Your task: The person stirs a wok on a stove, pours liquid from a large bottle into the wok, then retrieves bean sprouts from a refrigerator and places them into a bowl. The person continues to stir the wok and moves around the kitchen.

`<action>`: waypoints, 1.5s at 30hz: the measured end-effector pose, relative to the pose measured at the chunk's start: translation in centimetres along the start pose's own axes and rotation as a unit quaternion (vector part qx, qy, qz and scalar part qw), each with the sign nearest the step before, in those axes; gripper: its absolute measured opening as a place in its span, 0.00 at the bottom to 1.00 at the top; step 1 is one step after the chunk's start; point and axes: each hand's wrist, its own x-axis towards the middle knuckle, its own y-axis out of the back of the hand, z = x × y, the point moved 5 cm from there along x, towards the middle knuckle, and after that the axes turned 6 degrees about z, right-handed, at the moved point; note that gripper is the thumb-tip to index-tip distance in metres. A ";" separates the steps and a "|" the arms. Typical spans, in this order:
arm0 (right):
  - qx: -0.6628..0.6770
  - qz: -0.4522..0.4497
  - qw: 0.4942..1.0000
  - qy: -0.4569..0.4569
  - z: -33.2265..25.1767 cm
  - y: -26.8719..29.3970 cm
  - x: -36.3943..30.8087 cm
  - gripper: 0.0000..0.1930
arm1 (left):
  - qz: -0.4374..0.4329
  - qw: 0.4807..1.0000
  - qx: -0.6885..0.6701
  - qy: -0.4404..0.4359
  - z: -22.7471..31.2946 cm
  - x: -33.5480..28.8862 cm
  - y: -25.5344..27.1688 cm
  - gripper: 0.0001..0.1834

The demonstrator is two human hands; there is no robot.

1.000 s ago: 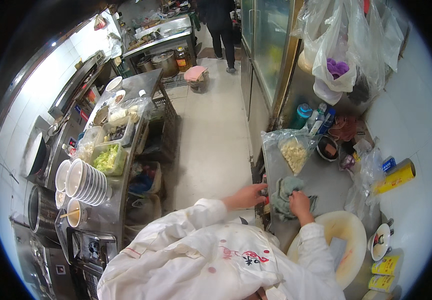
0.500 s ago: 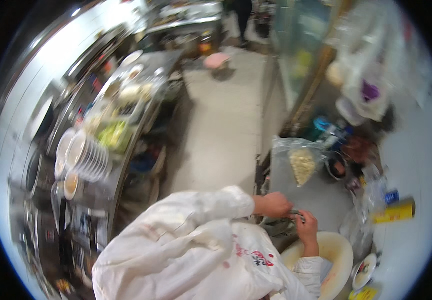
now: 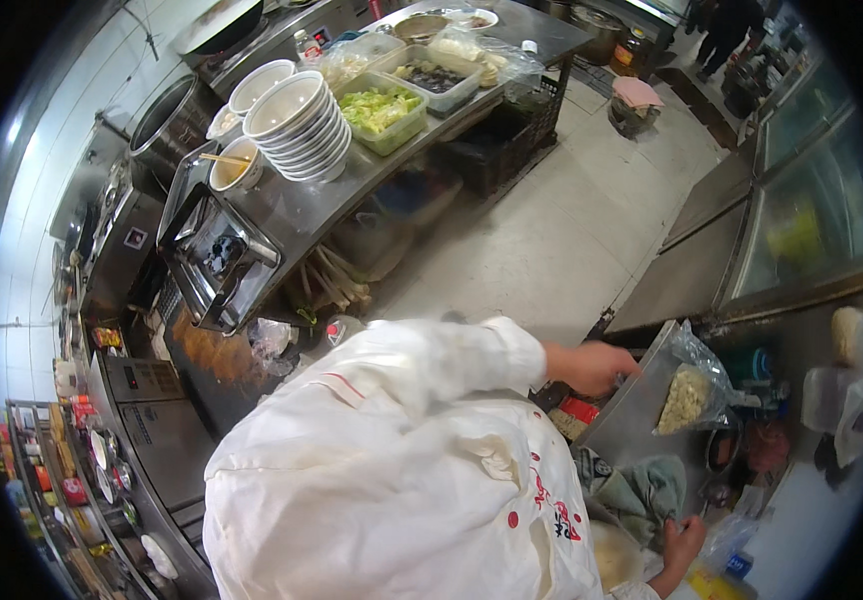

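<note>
Reaching out from a white sleeve, our left hand [image 3: 592, 366] rests at the near left edge of the steel worktop [image 3: 632, 410], its fingers curled together, and we cannot tell whether they clamp anything. Our right hand [image 3: 680, 545] sits lower, at the near edge of the same worktop, fingers closed on a crumpled grey-green cloth [image 3: 642, 492] that lies bunched on the steel in soft folds, dull and stained. Just beyond the left hand a clear plastic bag [image 3: 690, 392] stands on the worktop, its top gathered, with pale yellowish crumbly pieces inside. Below the worktop's left edge we see a small red package [image 3: 580, 410], rectangular, with a light patch on its face. Near the right hand, at the bottom of the view, a yellow package [image 3: 704, 585] and a small blue one [image 3: 740, 565] lie close together, both partly cut off. Across the floor, on the long steel counter [image 3: 302, 210], stacked white bowls [image 3: 302, 120] stand beside a clear tub of chopped green leaves [image 3: 382, 110].
</note>
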 end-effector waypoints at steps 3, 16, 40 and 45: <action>-0.109 -0.060 0.992 -0.038 1.8 -1.9 0.6 0.12 | 0.108 0.969 0.011 0.220 -5.2 -6.8 10.8 0.30; 0.254 -0.163 0.946 0.119 -32.5 -13.2 16.4 0.13 | 0.621 0.539 0.422 0.382 1.0 -41.1 61.7 0.26; 0.216 -0.268 0.906 0.247 -53.2 -21.2 38.4 0.14 | 0.449 0.502 0.541 0.505 3.8 -40.9 74.9 0.12; 0.231 -0.279 0.887 0.286 -51.4 -24.6 47.5 0.15 | 0.250 0.385 0.756 0.466 5.4 -35.5 75.6 0.11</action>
